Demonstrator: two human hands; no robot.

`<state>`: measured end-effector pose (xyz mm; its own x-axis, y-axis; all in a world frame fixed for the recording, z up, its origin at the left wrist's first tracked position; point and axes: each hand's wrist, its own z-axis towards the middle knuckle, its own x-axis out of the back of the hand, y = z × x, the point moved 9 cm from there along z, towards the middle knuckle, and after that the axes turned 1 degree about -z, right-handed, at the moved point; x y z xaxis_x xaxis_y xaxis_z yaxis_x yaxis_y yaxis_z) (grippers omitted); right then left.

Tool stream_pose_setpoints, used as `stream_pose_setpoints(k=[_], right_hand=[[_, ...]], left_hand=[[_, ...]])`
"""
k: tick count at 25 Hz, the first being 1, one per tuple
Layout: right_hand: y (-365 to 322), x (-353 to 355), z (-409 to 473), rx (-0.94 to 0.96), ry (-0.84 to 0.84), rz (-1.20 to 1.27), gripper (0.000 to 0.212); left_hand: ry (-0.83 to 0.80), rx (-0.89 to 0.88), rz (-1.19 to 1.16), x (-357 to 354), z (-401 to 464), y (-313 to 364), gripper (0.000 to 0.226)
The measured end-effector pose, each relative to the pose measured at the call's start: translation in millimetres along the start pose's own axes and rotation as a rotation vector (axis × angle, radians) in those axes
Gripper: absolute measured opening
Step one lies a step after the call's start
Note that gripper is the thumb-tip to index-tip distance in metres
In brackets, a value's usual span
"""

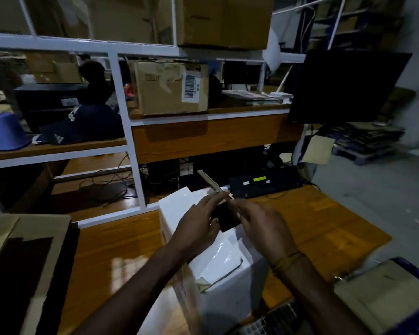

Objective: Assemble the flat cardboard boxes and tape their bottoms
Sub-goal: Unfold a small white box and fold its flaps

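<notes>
A white cardboard box point(218, 262) stands on the wooden table point(121, 250) right in front of me, with a glossy strip across its upper face. Both hands meet above its far end. My left hand point(198, 226) reaches forward and its fingertips pinch a brown tape roll point(209, 181) seen edge-on. My right hand point(264, 226) pinches the small brown tape end point(230, 196) next to the roll. A dark patch point(225, 220) shows between the hands; I cannot tell what it is. The frame is dim and blurred.
Flat brown cardboard point(22, 243) lies at the left, more cardboard point(377, 288) at the right. Behind the box sits a black device point(264, 183); a dark monitor point(348, 85) stands right. A white shelf frame point(128, 131) carries a labelled carton point(169, 88). A person point(92, 78) sits beyond it.
</notes>
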<state>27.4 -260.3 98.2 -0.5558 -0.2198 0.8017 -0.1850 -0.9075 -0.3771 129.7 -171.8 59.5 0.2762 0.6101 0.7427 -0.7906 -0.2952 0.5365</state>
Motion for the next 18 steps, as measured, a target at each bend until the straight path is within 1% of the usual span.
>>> stream_pose_setpoints(k=[3, 6, 9, 10, 12, 14, 16, 18], right_hand=[[20, 4, 2, 0.006, 0.106, -0.051, 0.04], [37, 3, -2, -0.014, 0.157, -0.183, 0.055], [47, 16, -10, -0.067, 0.312, -0.325, 0.069], [49, 19, -11, -0.091, 0.321, -0.412, 0.071], [59, 15, -13, -0.154, 0.258, -0.567, 0.076], [75, -3, -17, -0.232, 0.134, -0.636, 0.082], [92, -19, -23, -0.323, 0.009, -0.625, 0.088], [107, -29, -26, -0.404, -0.134, -0.558, 0.098]], left_hand=[[-0.114, -0.02, 0.027, -10, 13, 9, 0.091], [-0.198, -0.06, 0.105, -24, 27, 17, 0.099], [-0.305, -0.068, 0.169, -44, 44, 18, 0.106], [-0.346, -0.057, 0.174, -51, 49, 17, 0.109], [-0.404, -0.046, 0.186, -66, 56, 17, 0.105], [-0.455, -0.043, 0.276, -83, 55, 14, 0.093], [-0.47, -0.063, 0.398, -97, 51, 10, 0.078], [-0.453, -0.088, 0.45, -103, 51, 8, 0.064]])
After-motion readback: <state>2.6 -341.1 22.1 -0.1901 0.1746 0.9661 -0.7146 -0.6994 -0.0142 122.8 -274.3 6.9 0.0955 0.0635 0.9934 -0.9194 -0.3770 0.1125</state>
